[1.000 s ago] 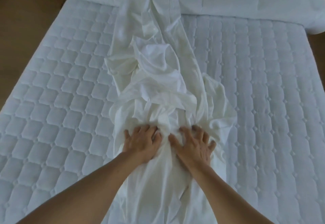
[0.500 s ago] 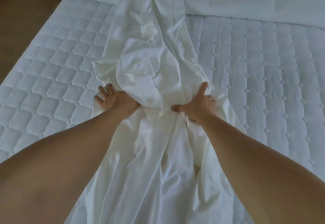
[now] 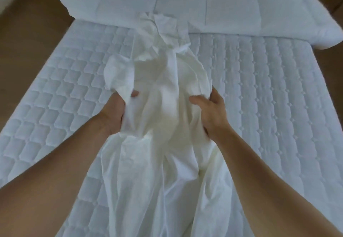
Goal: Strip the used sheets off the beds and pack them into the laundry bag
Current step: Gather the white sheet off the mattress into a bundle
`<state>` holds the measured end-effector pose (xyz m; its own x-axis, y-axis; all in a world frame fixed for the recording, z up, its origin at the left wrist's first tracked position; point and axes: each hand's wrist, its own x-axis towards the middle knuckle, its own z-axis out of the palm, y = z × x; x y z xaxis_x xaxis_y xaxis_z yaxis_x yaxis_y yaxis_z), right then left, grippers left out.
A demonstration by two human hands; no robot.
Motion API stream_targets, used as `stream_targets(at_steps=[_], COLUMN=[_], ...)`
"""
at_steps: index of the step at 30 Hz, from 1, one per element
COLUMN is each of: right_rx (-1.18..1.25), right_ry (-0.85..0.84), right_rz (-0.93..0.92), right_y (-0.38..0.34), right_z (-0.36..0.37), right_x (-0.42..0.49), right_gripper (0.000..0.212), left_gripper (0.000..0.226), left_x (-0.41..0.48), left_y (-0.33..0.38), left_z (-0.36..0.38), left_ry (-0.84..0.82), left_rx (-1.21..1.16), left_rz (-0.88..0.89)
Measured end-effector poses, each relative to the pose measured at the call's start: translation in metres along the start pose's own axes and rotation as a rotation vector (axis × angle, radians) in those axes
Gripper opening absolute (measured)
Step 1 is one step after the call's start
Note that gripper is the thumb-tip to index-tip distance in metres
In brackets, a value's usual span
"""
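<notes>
A crumpled white sheet (image 3: 163, 91) lies bunched in a long strip down the middle of the bed, from the far end to the near edge. My left hand (image 3: 116, 111) grips the bunch on its left side, thumb on top and fingers buried in the cloth. My right hand (image 3: 211, 112) grips the right side of the same bunch, thumb pointing inward. The part between my hands is gathered into a raised mound. No laundry bag is in view.
The quilted white mattress pad (image 3: 259, 97) is bare on both sides of the sheet. A folded white duvet (image 3: 185, 0) lies across the far end of the bed. Brown floor (image 3: 27, 28) shows to the left and at the far right.
My hands reached further up the bed, closed on the sheet and have drawn it toward me, so the far end of the sheet has slid nearer and the bunch is taller.
</notes>
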<state>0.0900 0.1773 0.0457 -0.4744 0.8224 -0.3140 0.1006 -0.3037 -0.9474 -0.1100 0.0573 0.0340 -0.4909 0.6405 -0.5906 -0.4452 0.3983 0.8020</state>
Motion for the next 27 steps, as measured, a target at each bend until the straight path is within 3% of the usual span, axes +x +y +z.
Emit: stream_targets(at_steps=[5, 7, 10, 15, 17, 19, 21, 22, 24, 25, 27], right_rx=[-0.008, -0.076, -0.195, -0.571, -0.654, -0.761, -0.854, -0.901, -1.005, -1.042, -1.071], right_ry=[0.135, 0.228, 0.373, 0.281, 0.378, 0.415, 0.307, 0.23, 0.098, 0.051, 0.006], right_rz=[-0.028, 0.018, 0.181, 0.473, 0.394, 0.145, -0.079, -0.122, -0.077, -0.03, 0.06], right_y=[0.001, 0.017, 0.057, 0.126, 0.126, 0.112, 0.1, 0.097, 0.094, 0.096, 0.101], right_z=[-0.002, -0.002, -0.009, -0.015, -0.013, -0.007, -0.001, 0.003, 0.008, 0.009, 0.009], right_x=[-0.096, -0.141, -0.196, -0.248, -0.25, -0.247, -0.24, -0.235, -0.222, -0.214, -0.204], right_gripper=[0.008, 0.016, 0.034, 0.045, 0.059, 0.08, 0.076, 0.075, 0.082, 0.085, 0.089], left_gripper=[0.021, 0.025, 0.06, 0.087, 0.105, 0.112, 0.113, 0.112, 0.105, 0.099, 0.09], left_x=[-0.085, -0.115, -0.153, -0.188, -0.192, -0.2, -0.211, -0.215, -0.207, -0.195, -0.163], left_y=[-0.009, -0.036, -0.086, -0.155, -0.159, -0.151, -0.14, -0.134, -0.12, -0.111, -0.098], left_z=[0.029, 0.029, 0.016, -0.004, -0.011, -0.016, -0.021, -0.023, -0.025, -0.024, -0.017], left_ry=[0.134, 0.168, 0.212, 0.327, 0.421, 0.619, 0.829, 0.882, 0.785, 0.635, 0.29], left_rx=[0.199, 0.241, 0.259, 0.393, 0.398, 0.351, 0.424, 0.507, 0.822, 1.0, 1.281], left_rz=[-0.002, 0.01, -0.052, -0.28, -0.262, -0.192, -0.039, 0.13, 0.504, 0.563, 0.432])
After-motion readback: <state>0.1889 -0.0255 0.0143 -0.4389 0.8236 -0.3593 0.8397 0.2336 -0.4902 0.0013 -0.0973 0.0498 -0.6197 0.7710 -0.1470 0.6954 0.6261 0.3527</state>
